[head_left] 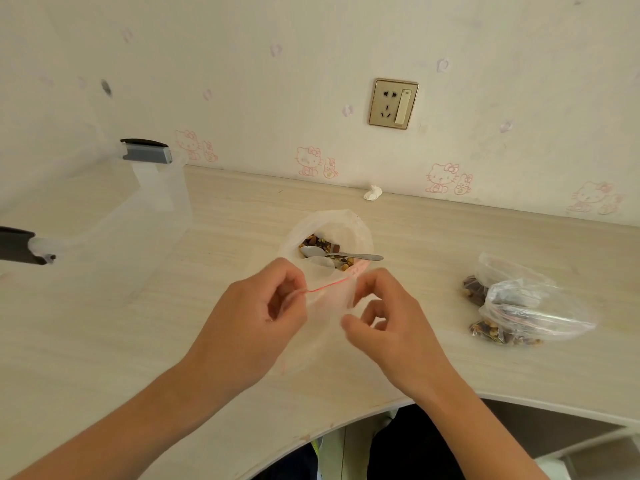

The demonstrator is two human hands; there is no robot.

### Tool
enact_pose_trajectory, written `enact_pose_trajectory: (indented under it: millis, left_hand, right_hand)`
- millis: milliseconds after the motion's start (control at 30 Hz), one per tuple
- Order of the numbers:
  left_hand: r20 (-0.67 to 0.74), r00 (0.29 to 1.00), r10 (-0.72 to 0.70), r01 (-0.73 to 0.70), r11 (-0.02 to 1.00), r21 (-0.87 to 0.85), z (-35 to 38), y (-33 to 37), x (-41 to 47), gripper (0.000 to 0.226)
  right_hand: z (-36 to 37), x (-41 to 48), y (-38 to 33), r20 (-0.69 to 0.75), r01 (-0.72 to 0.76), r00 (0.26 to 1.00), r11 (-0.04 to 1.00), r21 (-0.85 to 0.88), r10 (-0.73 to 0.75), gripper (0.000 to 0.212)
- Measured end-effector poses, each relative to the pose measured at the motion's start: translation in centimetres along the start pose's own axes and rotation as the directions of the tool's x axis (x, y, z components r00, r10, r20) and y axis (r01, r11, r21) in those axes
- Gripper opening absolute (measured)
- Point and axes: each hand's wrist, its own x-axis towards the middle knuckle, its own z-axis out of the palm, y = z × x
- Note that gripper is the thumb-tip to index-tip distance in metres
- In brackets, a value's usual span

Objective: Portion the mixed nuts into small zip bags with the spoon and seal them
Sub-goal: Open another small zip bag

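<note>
Small clear red-lined zip bag [329,303] is at frame centre, pinched at its mouth by the left hand [256,317] and the right hand [393,320]. Mixed brown nuts [313,242] and a metal spoon [346,255] lie just above.

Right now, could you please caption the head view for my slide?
Left hand and right hand pinch a zip bag near the nuts, spoon and filled bags.

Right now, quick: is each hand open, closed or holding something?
Left hand: closed, pinching the left end of the zip bag at its red-striped top.
Right hand: closed, pinching the right end of the same bag.
</note>
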Motion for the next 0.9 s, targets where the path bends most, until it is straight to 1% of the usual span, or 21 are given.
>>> enact_pose_trajectory:
  millis: [33,67,100,133,167,233,267,300,367,400,467,533,567,600,633,667,700,767,800,833,900]
  left_hand:
    - [0.040,0.999,0.037,-0.039,0.998,0.057,0.2,0.1,-0.2,0.004]
    - [0.082,0.995,0.059,-0.068,0.992,0.105,0.5,0.2,-0.3,0.009]
    - [0.118,0.991,0.064,-0.083,0.983,0.162,0.6,0.3,-0.4,0.018]
    - [0.138,0.988,0.062,-0.092,0.970,0.227,0.6,0.1,-0.4,0.026]
    - [0.142,0.988,0.054,-0.094,0.953,0.289,0.4,0.0,-0.3,0.033]
    - [0.108,0.993,0.049,-0.086,0.927,0.366,-0.5,-0.3,0.0,0.043]
    - [0.073,0.996,0.056,-0.080,0.919,0.386,-1.1,-0.5,0.2,0.044]
    - [0.028,0.998,0.058,-0.064,0.915,0.398,-1.7,-0.6,0.5,0.041]
    - [-0.081,0.996,0.041,-0.006,0.918,0.396,-2.5,-0.8,1.0,0.032]
    - [-0.120,0.993,0.009,0.036,0.929,0.368,-2.7,-1.0,1.3,0.027]
    - [-0.124,0.988,-0.091,0.115,0.973,0.201,-2.7,-1.2,1.8,0.024]
    - [-0.088,0.977,-0.192,0.188,0.981,-0.057,-2.2,-1.1,2.0,0.025]
    - [-0.070,0.965,-0.254,0.235,0.950,-0.207,-1.8,-1.0,2.0,0.024]
    - [-0.044,0.946,-0.321,0.284,0.887,-0.364,-1.3,-0.9,1.9,0.024]
    - [0.004,0.922,-0.388,0.334,0.788,-0.517,-0.9,-0.7,1.7,0.021]
    - [0.067,0.895,-0.442,0.383,0.679,-0.627,-0.5,-0.6,1.7,0.014]
    - [0.139,0.869,-0.476,0.426,0.574,-0.699,-0.3,-0.4,1.7,0.005]
    - [0.294,0.829,-0.476,0.507,0.419,-0.753,-0.3,-0.6,1.7,0.012]
    - [0.379,0.817,-0.434,0.546,0.373,-0.750,-0.4,-0.8,1.6,0.011]
    - [0.471,0.802,-0.368,0.589,0.350,-0.728,-0.5,-0.7,1.4,0.010]
    - [0.629,0.745,-0.220,0.660,0.380,-0.649,-0.6,-0.5,0.9,0.008]
  right_hand:
    - [0.3,0.1,-0.1,0.029,0.021,0.999,0.999,-0.030,-0.020,0.029]
    - [0.6,0.3,-0.2,0.032,0.051,0.998,0.997,-0.065,-0.049,0.028]
    - [0.9,0.6,-0.3,0.015,0.083,0.997,0.992,-0.091,-0.082,0.020]
    - [1.1,1.0,-0.4,-0.022,0.095,0.995,0.989,-0.110,-0.098,0.018]
    - [1.1,1.3,-0.3,-0.074,0.078,0.993,0.991,-0.110,-0.087,0.024]
    - [0.5,1.5,-0.2,-0.157,0.017,0.987,0.998,-0.053,-0.025,0.032]
    - [0.1,1.4,-0.2,-0.184,-0.001,0.983,1.000,-0.020,-0.003,0.035]
    - [-0.2,1.1,-0.1,-0.199,-0.014,0.980,1.000,0.000,0.014,0.037]
    - [-0.4,0.5,0.3,-0.206,-0.030,0.978,0.999,-0.022,0.025,0.039]
    - [-0.3,0.2,0.4,-0.204,-0.036,0.979,0.999,-0.038,0.027,0.037]
    - [0.0,-0.2,0.8,-0.216,-0.038,0.976,0.998,-0.044,0.028,0.029]
    - [0.3,-0.3,1.2,-0.251,-0.059,0.966,0.998,0.004,0.059,0.021]
    - [0.5,-0.3,1.3,-0.266,-0.067,0.961,0.997,0.043,0.076,0.022]
    - [0.8,-0.3,1.5,-0.274,-0.066,0.958,0.995,0.076,0.085,0.025]
    - [1.0,-0.3,1.7,-0.279,-0.055,0.957,0.994,0.097,0.080,0.028]
    - [1.3,-0.3,1.7,-0.283,-0.042,0.956,0.993,0.108,0.071,0.031]
    - [1.6,-0.3,1.6,-0.289,-0.027,0.955,0.993,0.119,0.061,0.034]
    - [2.1,-0.2,1.5,-0.317,-0.006,0.947,0.988,0.154,0.055,0.037]
    - [2.1,-0.1,1.3,-0.339,0.002,0.939,0.985,0.172,0.058,0.038]
    - [2.0,0.1,1.2,-0.363,0.007,0.930,0.980,0.197,0.066,0.038]
    - [1.7,0.6,1.0,-0.382,0.001,0.915,0.944,0.331,0.133,0.037]
